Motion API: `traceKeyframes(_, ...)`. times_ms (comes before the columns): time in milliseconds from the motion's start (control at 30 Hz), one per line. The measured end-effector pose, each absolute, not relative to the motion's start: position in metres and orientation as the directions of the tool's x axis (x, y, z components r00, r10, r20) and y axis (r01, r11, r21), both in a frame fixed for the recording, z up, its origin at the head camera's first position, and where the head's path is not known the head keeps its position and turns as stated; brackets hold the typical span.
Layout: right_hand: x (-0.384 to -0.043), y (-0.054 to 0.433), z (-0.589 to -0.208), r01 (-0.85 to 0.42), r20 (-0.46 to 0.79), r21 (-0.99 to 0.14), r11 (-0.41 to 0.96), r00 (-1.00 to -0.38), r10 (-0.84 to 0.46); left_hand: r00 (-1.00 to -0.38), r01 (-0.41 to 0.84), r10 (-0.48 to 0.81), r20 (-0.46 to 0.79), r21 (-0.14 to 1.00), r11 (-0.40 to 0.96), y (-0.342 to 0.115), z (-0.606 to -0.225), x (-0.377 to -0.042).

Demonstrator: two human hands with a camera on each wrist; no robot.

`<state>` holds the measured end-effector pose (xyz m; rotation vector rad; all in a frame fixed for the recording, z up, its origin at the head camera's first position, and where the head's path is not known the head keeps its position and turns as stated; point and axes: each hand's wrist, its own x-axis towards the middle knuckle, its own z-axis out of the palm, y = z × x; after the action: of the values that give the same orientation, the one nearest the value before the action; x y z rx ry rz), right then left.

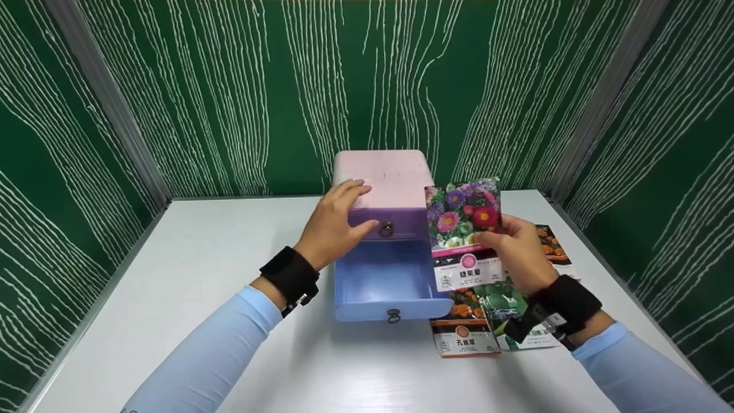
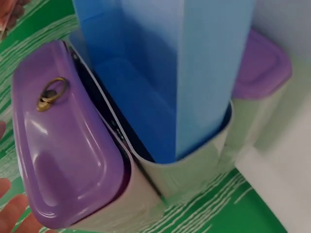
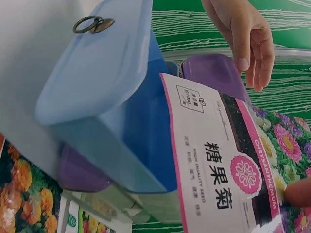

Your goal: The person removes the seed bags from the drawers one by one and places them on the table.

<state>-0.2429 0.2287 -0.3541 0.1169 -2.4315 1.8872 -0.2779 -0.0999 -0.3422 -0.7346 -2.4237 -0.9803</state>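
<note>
A small drawer cabinet (image 1: 383,172) with a pink top stands at the back of the table. Its blue drawer (image 1: 393,310) is pulled out, and the bare blue bottom shows inside. Above that, the purple drawer (image 2: 73,136) with a ring handle is closed. My left hand (image 1: 337,221) is at the cabinet's upper left edge, fingers loosely spread and gripping nothing; whether it touches the cabinet I cannot tell. With thumb and fingers my right hand (image 1: 519,252) pinches a chrysanthemum seed packet (image 3: 214,160) upright, to the right of the open drawer. Part of that hand is hidden behind the packet.
Several other seed packets lie on the table right of the cabinet: one with orange flowers (image 1: 465,338), a green one (image 1: 504,298), and another orange one (image 1: 553,246) behind the right hand. The white table (image 1: 229,241) meets green walls (image 1: 229,103) with white streaks.
</note>
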Motion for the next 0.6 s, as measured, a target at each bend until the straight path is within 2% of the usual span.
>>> traceKeyframes(300, -0.252, 0.253, -0.367, -0.045, 0.059, -0.940, 0.337, -0.998, 0.030, -0.828, 0.541, 0.320, 0.460, 0.503, 0.674, -0.105, -0.347, -0.284)
traceKeyframes(600, -0.268, 0.284, -0.392, 0.054, -0.018, -0.917, 0.395, -0.995, 0.093, -0.819, 0.543, 0.305, 0.487, 0.482, 0.688, -0.105, -0.350, -0.283)
